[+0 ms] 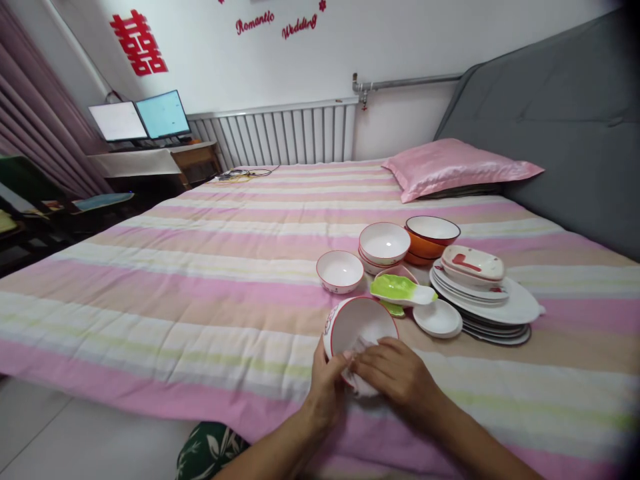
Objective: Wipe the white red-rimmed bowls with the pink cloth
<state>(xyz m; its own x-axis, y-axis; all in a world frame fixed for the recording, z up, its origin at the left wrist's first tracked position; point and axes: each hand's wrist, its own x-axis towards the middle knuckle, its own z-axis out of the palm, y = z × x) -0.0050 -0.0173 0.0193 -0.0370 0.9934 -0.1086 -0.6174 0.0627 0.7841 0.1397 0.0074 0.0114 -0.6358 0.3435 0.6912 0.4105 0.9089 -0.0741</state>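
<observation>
Tilted toward me, a white bowl (367, 319) with a red rim is gripped at its left side by my left hand (327, 383), thumb over the edge. My right hand (395, 373) presses a pale cloth (364, 387) against the bowl's inside and near rim, its fingers closed over the cloth. Just beyond stands a smaller white bowl (340, 269). Behind it is a stack of red-rimmed bowls (385, 241). A green and white leaf-shaped dish (395, 288) lies right of the held bowl, near small white saucers (437, 318).
Orange bowls (425, 248) stand behind the dishes. Stacked plates (520, 300) sit at the right, with rectangular dishes (473, 262) on top. A pink pillow (457, 167) rests by the grey headboard (555, 127). Striped bedding (200, 280) covers the bed; cables (245, 173) lie at its far edge.
</observation>
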